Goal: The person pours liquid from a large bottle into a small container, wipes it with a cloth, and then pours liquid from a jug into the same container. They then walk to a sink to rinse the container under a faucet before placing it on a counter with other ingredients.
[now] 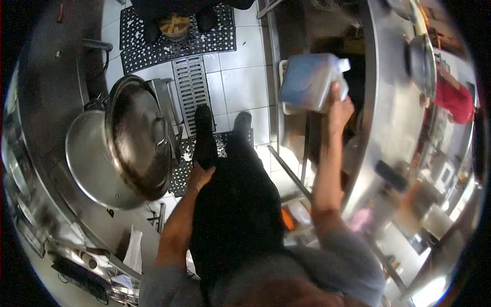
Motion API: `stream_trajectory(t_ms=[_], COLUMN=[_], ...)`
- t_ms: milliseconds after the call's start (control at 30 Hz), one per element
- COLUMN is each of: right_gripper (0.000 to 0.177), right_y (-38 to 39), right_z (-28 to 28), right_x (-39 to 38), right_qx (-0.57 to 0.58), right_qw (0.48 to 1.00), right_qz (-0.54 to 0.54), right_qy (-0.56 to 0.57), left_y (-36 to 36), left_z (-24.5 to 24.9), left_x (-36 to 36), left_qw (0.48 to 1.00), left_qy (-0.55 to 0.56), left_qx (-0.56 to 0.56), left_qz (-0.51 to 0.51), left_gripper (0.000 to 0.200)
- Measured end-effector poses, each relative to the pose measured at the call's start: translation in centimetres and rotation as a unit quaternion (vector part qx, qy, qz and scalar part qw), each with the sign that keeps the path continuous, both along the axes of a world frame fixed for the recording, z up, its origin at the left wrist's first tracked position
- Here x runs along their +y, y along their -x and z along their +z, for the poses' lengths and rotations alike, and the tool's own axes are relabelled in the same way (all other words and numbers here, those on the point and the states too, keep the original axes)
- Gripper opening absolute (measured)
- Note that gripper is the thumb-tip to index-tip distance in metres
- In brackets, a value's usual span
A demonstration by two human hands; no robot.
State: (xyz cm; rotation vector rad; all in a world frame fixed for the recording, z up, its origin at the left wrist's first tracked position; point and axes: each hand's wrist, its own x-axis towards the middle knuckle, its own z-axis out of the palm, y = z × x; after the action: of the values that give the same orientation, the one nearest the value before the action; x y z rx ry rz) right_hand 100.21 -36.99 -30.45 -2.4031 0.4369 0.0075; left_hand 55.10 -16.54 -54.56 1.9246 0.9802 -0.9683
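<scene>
My right hand [338,109] grips a translucent plastic jug [306,82] with a white cap and dark bluish contents. The jug is tilted on its side, slightly blurred, in front of a steel shelf unit on the right. My left hand [201,177] is down against the dark trousers [232,204] near my knee. Its fingers are mostly hidden, so whether they hold anything does not show. Left of that hand stands a large steel pot [92,158], with a big darkened lid [134,135] leaning over its opening.
A floor drain grate [192,84] runs between black perforated mats [135,48] on white tiles. A basket of yellowish pieces [175,26] sits at the top near another person's dark shoes. Steel counters [386,102] flank both sides. Someone in a red top [454,100] is far right.
</scene>
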Motion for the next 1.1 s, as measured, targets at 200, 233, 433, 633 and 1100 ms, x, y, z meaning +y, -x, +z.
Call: stream_trajectory(t_ms=[200,233,433,633,1100], right_gripper=[0.059,0.057,0.050,0.048,0.043], right_y=[-12.5,-15.2,-22.5,-28.4,-33.3], right_z=[-4.4,-5.6,-6.8,-7.2,-7.6], right_x=[-0.9,-1.0,0.4,1.4,1.6], right_qx=[-0.036,-0.084,-0.167,-0.193,-0.190], right_qw=[0.985,0.982,0.984,0.979,0.977], right_qz=[-0.042,-0.008,0.052,0.064,0.077], right_qy=[-0.163,-0.169,-0.036,0.021,0.064], left_y=[-4.8,-5.1,-6.3,-7.6,-11.2], left_z=[3.8,3.8,3.6,3.2,3.2], left_x=[-2.0,-2.0,-1.0,0.2,2.0], left_qw=[0.995,0.993,0.993,0.989,0.990], left_qy=[-0.089,-0.102,-0.111,-0.140,-0.125], left_qx=[0.042,0.034,0.016,-0.004,0.036], left_qz=[-0.033,-0.038,-0.038,-0.044,-0.058], left_gripper=[0.089,0.088,0.077,0.077,0.078])
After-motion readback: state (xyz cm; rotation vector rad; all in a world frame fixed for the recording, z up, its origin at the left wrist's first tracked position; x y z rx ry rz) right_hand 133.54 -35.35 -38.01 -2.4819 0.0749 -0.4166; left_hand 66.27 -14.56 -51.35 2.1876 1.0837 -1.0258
